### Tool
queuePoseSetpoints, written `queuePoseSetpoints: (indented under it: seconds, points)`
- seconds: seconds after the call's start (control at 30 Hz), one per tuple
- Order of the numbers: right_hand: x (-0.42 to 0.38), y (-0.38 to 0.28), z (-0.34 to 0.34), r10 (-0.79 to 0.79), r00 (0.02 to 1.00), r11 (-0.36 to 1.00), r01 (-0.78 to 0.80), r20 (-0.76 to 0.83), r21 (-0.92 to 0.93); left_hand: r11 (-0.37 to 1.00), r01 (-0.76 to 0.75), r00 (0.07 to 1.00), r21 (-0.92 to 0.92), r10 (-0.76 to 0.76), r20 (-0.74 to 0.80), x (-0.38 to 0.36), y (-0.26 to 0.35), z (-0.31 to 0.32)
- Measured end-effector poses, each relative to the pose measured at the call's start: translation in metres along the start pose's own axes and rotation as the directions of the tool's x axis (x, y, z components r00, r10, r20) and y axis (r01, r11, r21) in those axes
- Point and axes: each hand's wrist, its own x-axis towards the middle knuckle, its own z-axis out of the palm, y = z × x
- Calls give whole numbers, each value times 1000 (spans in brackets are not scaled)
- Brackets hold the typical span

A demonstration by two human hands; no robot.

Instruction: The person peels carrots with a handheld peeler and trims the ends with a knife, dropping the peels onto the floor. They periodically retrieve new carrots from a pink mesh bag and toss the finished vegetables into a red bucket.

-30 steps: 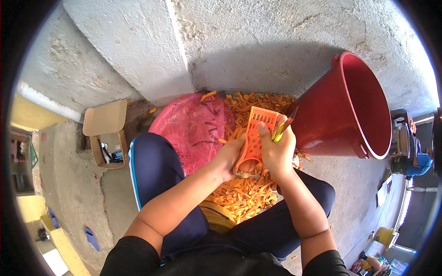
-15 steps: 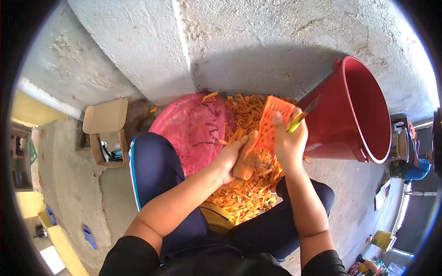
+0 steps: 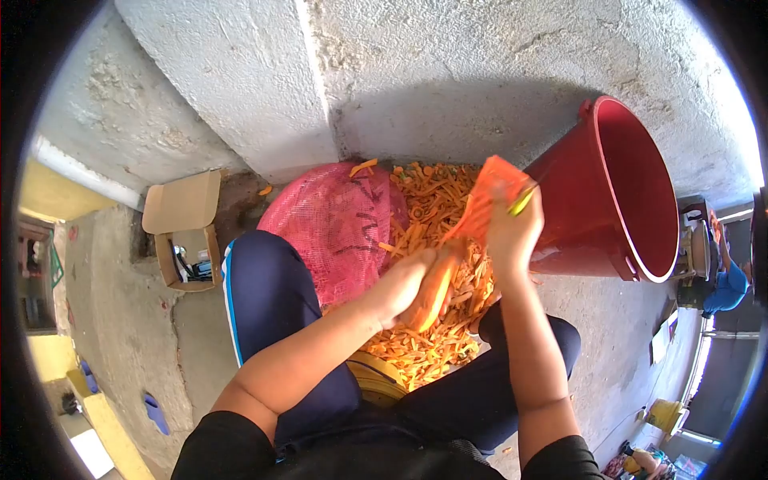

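Observation:
My left hand (image 3: 402,286) is wrapped round a large carrot (image 3: 434,294), held above a heap of orange peelings and pieces (image 3: 428,352) between my legs. A bright strip shows along the carrot's side. My right hand (image 3: 514,232) grips an orange perforated tool (image 3: 490,192), blurred by motion, whose lower end is close to the carrot's upper end. A yellow-green handle (image 3: 522,201) also sticks out of my right hand; the blade seen on it earlier cannot be made out.
A pink mesh sack (image 3: 328,232) lies left of the heap. The large red bucket (image 3: 576,200) leans at the right, near my right hand. An open cardboard box (image 3: 188,256) stands at the left. A person in blue (image 3: 726,290) is at the far right.
My right hand and the orange tool have moved slightly right and tilted. The carrot has turned in my left hand, now showing a bright strip.

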Motion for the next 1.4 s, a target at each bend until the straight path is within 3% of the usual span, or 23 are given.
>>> queuePoseSetpoints:
  seconds: [0.07, 0.13, 0.17, 0.27, 0.37, 0.47, 0.57, 0.63, 0.73, 0.77, 0.83, 0.87, 0.93, 1.0, 1.03, 1.07, 1.1, 1.2, 1.27, 1.33, 1.4]
  points:
    - [23, 22, -7, 78, 984, 984, -102, -160, -147, 1000, 13, 997, -20, -12, 73, 1, -5, -1]
    - [32, 24, -12, 280, 952, 952, -258, -127, 166, 990, 55, 990, -128, -38, 132, 1, -4, -3]
    - [31, 22, -16, 296, 954, 948, -286, -55, 139, 978, 86, 993, -188, -69, 97, 1, 0, -4]
    - [11, 0, -11, 155, 986, 972, -162, 55, 169, 968, 120, 989, -219, -137, -61, 0, 8, -3]
    - [-13, -23, -10, 143, 959, 938, -211, 247, 275, 909, 121, 988, -400, -73, 133, 12, -3, -24]
    - [-28, -34, -12, 141, 924, 929, -247, 355, 276, 937, 78, 994, -340, -100, -48, 11, 0, -16]
    - [-42, -31, -4, 69, 937, 951, -166, 342, 262, 920, 27, 988, -392, -84, -130, 4, 11, 5]
    - [-44, -33, -4, -10, 942, 977, -63, 335, 204, 943, 31, 990, -331, -75, -120, 7, 8, 3]
    - [-44, -33, -4, 29, 944, 987, -78, 329, 137, 979, 4, 991, -204, -32, -133, 6, 5, 5]
    - [-43, -31, -4, 37, 952, 993, -69, 303, 94, 988, -11, 990, -154, -11, -141, 5, 5, 5]
    - [-39, -19, -3, 53, 967, 998, -56, 248, 4, 995, -14, 1000, -99, 13, -14, 6, 2, 1]
    - [-25, -11, 2, -155, 985, 986, 150, 73, 72, 997, -19, 998, -73, 23, 50, 5, 1, -1]
    - [2, 12, -6, 86, 996, 996, -87, -16, -10, 998, 20, 999, -68, -17, 50, -2, -4, 1]
    - [19, 23, -12, 59, 991, 983, -78, -120, -165, 995, 32, 999, -98, -28, 47, -3, -6, 0]
    - [20, 24, -14, 138, 984, 990, -141, -113, -26, 991, 20, 999, -133, -14, 42, -2, -4, -2]
    - [21, 21, -16, 211, 973, 973, -200, -92, 113, 985, 3, 999, -171, 3, 38, 0, -3, -5]
    - [18, 13, -17, 191, 981, 970, -181, -48, 161, 973, 44, 999, -226, -36, 41, 0, -1, -9]
    - [0, -1, -12, 85, 996, 960, -90, 28, 265, 946, 39, 985, -321, -89, -145, 6, 1, -4]
    - [-21, -11, -12, 56, 978, 976, -96, 200, 193, 943, 41, 994, -330, -72, -83, 11, -5, -13]
    - [-37, -22, -9, 89, 941, 925, -199, 325, 323, 922, 53, 992, -384, -93, -85, 8, 1, -5]
    - [-46, -23, -6, 129, 913, 918, -257, 387, 301, 916, 38, 994, -400, -74, -74, 2, 7, 4]
